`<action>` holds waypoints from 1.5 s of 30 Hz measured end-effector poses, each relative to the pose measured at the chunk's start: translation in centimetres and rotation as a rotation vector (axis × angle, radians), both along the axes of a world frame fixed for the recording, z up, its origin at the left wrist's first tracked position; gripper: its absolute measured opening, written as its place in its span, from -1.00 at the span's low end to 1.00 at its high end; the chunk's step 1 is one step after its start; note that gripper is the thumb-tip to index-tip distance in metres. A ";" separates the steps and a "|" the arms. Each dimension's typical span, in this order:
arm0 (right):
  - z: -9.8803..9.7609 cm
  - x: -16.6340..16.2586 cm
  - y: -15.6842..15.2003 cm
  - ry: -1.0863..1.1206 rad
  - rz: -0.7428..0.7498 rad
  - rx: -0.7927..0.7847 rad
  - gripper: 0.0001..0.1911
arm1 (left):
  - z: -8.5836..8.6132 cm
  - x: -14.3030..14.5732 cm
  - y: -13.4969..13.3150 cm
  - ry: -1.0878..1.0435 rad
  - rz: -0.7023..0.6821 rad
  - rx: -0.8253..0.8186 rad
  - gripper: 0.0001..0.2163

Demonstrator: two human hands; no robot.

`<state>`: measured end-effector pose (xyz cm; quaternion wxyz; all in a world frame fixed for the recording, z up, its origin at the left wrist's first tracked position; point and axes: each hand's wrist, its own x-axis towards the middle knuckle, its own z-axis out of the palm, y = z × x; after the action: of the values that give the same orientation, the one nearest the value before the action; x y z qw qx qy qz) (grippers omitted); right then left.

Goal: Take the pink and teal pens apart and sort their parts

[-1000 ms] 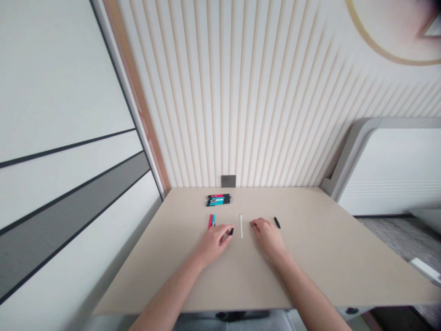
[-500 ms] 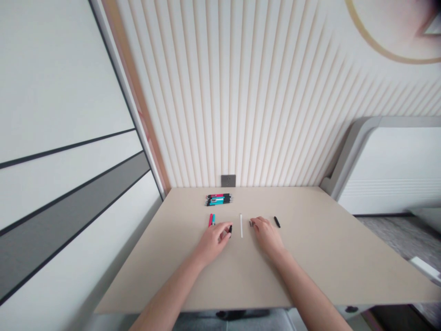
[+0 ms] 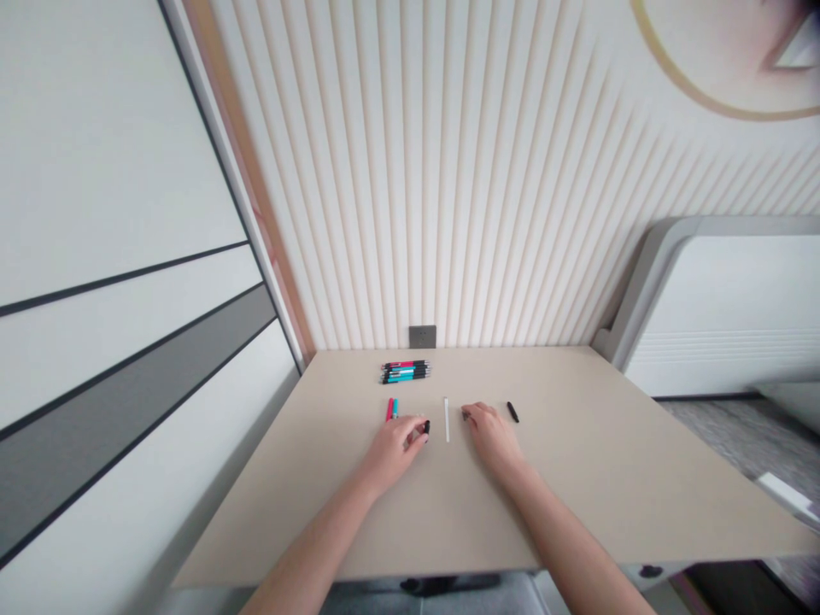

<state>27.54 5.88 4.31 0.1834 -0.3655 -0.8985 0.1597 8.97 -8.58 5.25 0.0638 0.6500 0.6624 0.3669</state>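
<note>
Head view: the person's left hand (image 3: 392,450) lies low on the surface (image 3: 576,487), thumb and forefinger closed on a small black piece (image 3: 427,426). The right hand (image 3: 493,437) lies flat-knuckled opposite it, fingertips at a tiny dark piece (image 3: 466,415); whether they pinch it or only touch it cannot be told. A thin white rod (image 3: 447,418) lies between the two hands, touching neither. The work looks like handling the parts of a taken-apart pen at the pick-up stage. Any further move would call for a fine fingertip pinch, since the bits are small and could roll. A pink and teal pair (image 3: 391,408) lies just beyond the left hand, a black cap (image 3: 512,412) just right of the right hand, and a bundle of pens (image 3: 406,371) farther back.
</note>
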 end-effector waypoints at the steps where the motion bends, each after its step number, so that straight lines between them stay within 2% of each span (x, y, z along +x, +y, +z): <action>1: 0.1 0.0 0.0 0.000 -0.003 -0.001 -0.63 | 0.0 0.0 0.0 0.011 -0.010 0.004 -0.80; 6: 0.9 -0.1 -0.9 0.152 0.011 -0.009 -0.65 | 0.2 -0.1 -0.1 0.066 -0.075 0.017 -0.81; 8: 1.5 -0.3 -1.8 0.281 0.100 -0.014 -0.68 | 0.3 -0.1 0.0 0.097 -0.096 0.017 -0.80; 10: 2.1 -0.6 -2.9 0.367 0.250 -0.019 -0.71 | 0.4 -0.1 0.0 0.124 -0.112 0.015 -0.80; 13: 2.6 -1.0 -4.1 0.374 0.450 -0.016 -0.75 | 0.3 0.0 0.1 0.147 -0.117 0.011 -0.85; 16: 2.6 -1.2 -4.4 0.377 0.474 -0.021 -0.77 | 0.2 0.1 0.1 0.160 -0.115 0.012 -0.88; 20: 2.0 -1.2 -3.6 0.441 0.421 -0.066 -0.76 | 0.2 0.2 0.1 0.127 -0.118 0.065 -0.84; 25: 1.5 -1.1 -2.3 0.609 0.153 -0.211 -0.71 | 0.4 0.0 0.0 0.064 -0.010 0.169 -0.77; 29: 1.7 -0.3 -0.6 0.633 0.023 -0.191 -0.62 | 0.6 0.0 -0.2 0.124 -0.011 0.140 -0.78; 32: 1.8 1.8 1.8 0.581 -0.110 -0.126 -0.59 | 0.9 0.5 -0.4 0.226 -0.101 0.082 -0.73; 38: 0.4 8.1 6.7 0.252 -0.323 0.016 -0.61 | 1.1 2.1 -0.3 0.361 -0.311 0.012 -0.70; 41: -0.6 9.8 7.3 0.130 -0.371 -0.019 -0.67 | 0.8 2.4 -0.1 0.356 -0.323 0.003 -0.69; 45: -1.2 9.9 6.8 0.066 -0.351 -0.078 -0.74 | 0.6 2.4 0.0 0.344 -0.340 -0.033 -0.67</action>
<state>37.41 12.71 3.09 0.2236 -0.5183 -0.8073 0.1719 11.41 -8.55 5.90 0.0212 0.8039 0.5505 0.2239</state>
